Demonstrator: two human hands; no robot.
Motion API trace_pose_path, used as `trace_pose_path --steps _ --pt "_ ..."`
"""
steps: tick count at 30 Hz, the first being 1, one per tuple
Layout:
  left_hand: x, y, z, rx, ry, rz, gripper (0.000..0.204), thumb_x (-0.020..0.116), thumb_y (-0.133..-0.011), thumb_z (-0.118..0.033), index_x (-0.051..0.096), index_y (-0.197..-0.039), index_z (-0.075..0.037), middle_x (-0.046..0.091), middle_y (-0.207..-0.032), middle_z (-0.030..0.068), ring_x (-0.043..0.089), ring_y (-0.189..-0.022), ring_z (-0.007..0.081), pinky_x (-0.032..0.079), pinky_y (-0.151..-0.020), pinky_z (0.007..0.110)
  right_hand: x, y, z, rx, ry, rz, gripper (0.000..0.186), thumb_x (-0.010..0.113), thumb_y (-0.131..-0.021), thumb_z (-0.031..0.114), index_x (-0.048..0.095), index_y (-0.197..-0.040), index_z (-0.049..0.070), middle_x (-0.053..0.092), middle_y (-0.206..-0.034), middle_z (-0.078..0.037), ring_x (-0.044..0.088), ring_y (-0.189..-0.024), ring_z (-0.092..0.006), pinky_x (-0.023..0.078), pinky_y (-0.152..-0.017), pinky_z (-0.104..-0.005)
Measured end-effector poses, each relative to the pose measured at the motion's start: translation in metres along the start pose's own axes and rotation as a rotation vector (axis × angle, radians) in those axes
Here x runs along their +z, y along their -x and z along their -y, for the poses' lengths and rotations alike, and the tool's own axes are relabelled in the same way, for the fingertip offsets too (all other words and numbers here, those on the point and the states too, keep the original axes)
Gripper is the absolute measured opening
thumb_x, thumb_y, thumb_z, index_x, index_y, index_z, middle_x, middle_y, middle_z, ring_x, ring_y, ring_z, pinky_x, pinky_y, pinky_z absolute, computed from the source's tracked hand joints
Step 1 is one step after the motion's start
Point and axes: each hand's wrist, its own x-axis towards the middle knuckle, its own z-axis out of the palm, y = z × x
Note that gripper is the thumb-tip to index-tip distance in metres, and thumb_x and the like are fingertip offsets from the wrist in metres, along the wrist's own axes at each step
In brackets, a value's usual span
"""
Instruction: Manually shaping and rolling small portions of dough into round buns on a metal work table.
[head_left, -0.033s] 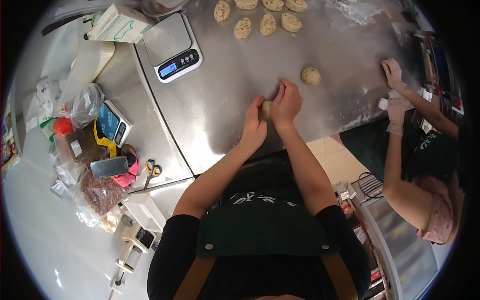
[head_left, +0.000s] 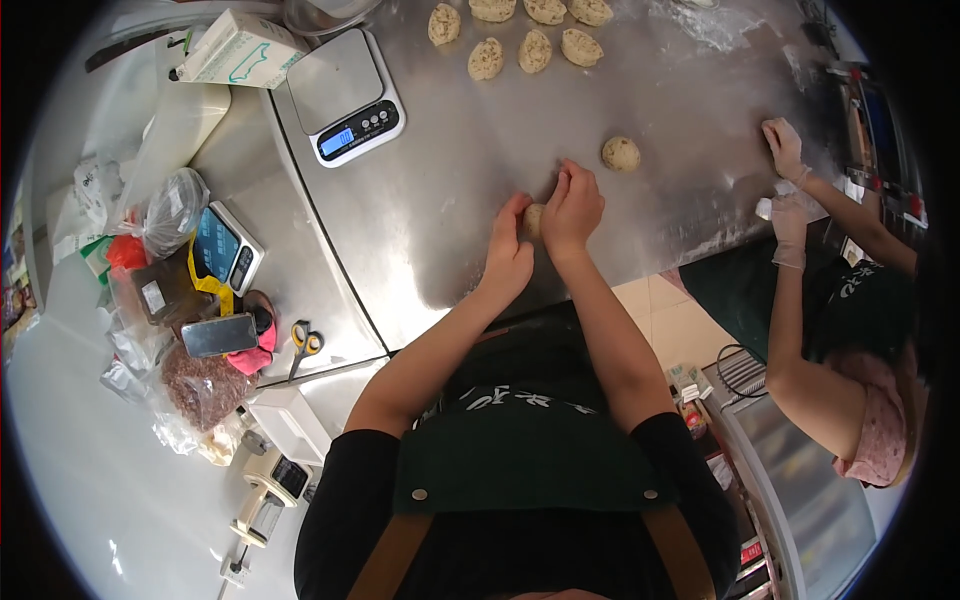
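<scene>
A speckled dough ball sits on the steel table between my two hands, partly hidden by them. My left hand is curved along its left side, fingers together. Against its right side, my right hand is closed with the fingers bent inward. Beyond my right hand lies a smooth round dough ball, touched by neither hand. Several rougher dough pieces lie at the far side of the table.
A lit kitchen scale stands far left beside a carton. Nearer left are a second scale, a phone, scissors and plastic bags. At right, a co-worker's gloved hands are over the table, with flour smears nearby.
</scene>
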Motion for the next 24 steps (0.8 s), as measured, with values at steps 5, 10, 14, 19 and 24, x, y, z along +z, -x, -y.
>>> trace_pose_path --steps 5,10,14,19,24 --pt "0.003 0.020 -0.015 0.031 -0.042 0.111 0.076 0.034 -0.070 0.013 0.020 -0.144 0.003 0.030 -0.143 0.0217 0.029 -0.137 0.0303 0.020 -0.115 0.039 -0.008 0.007 0.006 0.061 -0.090 -0.006 0.018 0.048 -0.092 0.010 0.060 -0.104 0.007 0.063 -0.094 -0.009 0.061 -0.086 -0.0278 0.043 -0.074 -0.0381" --pt "0.010 0.026 -0.005 0.087 -0.076 -0.013 0.075 0.035 -0.070 0.012 0.021 -0.143 0.003 0.033 -0.142 0.0223 0.030 -0.136 0.0308 0.021 -0.114 0.039 -0.006 0.018 -0.009 0.039 -0.024 -0.063 0.017 0.049 -0.091 0.009 0.060 -0.104 0.008 0.065 -0.094 -0.008 0.062 -0.084 -0.0272 0.045 -0.075 -0.0380" --pt "0.007 0.012 -0.002 -0.042 -0.081 0.104 0.075 0.035 -0.070 0.012 0.021 -0.143 0.003 0.032 -0.143 0.0224 0.030 -0.136 0.0307 0.020 -0.114 0.039 -0.007 0.020 -0.017 -0.021 0.046 -0.026 0.017 0.049 -0.091 0.010 0.060 -0.104 0.007 0.065 -0.094 -0.008 0.062 -0.085 -0.0268 0.045 -0.075 -0.0377" --pt "0.014 0.037 -0.015 0.061 -0.131 0.106 0.075 0.037 -0.071 0.012 0.020 -0.143 0.003 0.034 -0.142 0.0222 0.031 -0.135 0.0310 0.020 -0.114 0.038 -0.025 0.017 0.002 0.166 -0.159 -0.018 0.018 0.049 -0.091 0.011 0.061 -0.105 0.007 0.066 -0.092 -0.008 0.063 -0.083 -0.0266 0.045 -0.072 -0.0372" --pt "0.019 0.048 -0.020 0.008 -0.157 0.072 0.074 0.038 -0.071 0.012 0.021 -0.143 0.003 0.033 -0.142 0.0218 0.029 -0.136 0.0317 0.021 -0.114 0.038 -0.022 0.029 -0.010 0.067 -0.052 -0.022 0.018 0.048 -0.091 0.009 0.061 -0.103 0.005 0.065 -0.091 -0.009 0.063 -0.082 -0.0270 0.045 -0.071 -0.0371"
